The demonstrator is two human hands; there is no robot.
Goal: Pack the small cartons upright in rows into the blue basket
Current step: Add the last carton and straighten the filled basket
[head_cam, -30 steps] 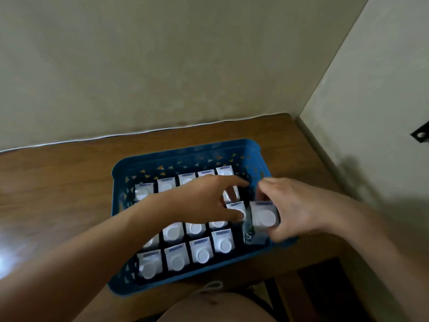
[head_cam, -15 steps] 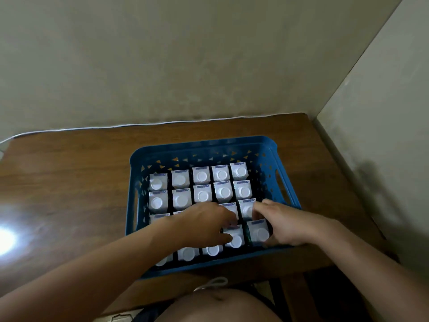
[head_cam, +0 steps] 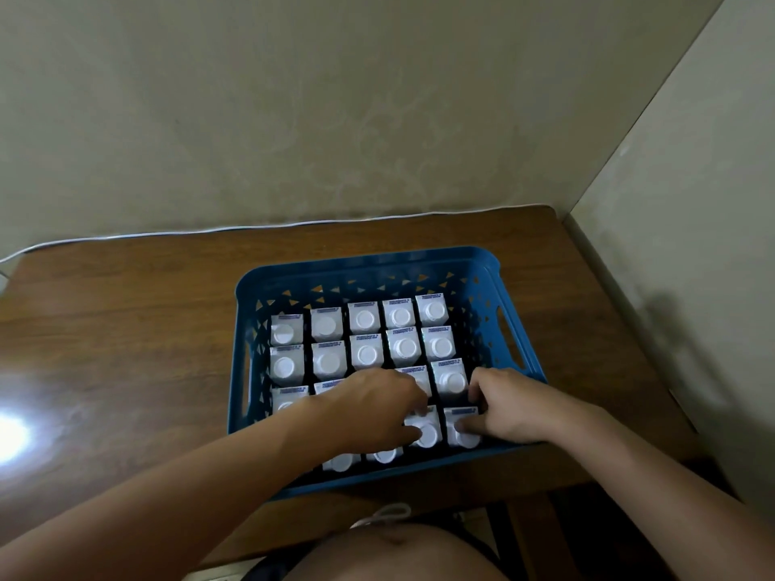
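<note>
The blue basket (head_cam: pixel 369 262) stands on the wooden table, right of centre. Several small white cartons (head_cam: pixel 365 318) with round white caps stand upright in it, in straight rows. My right hand (head_cam: pixel 511 406) pinches the carton at the near right corner (head_cam: pixel 467 440), thumb on its top, fingers behind it. My left hand (head_cam: pixel 373 408) lies over the near middle rows. Its thumb and fingers close around the neighbouring carton (head_cam: pixel 430 434). My left hand and forearm hide several cartons in the near rows.
The brown wooden table (head_cam: pixel 126 329) meets a wall at the back and another at the right (head_cam: pixel 671 287). A thin white cable (head_cam: pixel 167 233) runs along the back edge. Light glares on the tabletop at far left (head_cam: pixel 10 434). My torso sits below the table's front edge.
My right hand has lowered the carton it held into the near right corner of the basket. My left hand has shifted nearer along the rows. The camera view has moved, so the basket sits further right.
</note>
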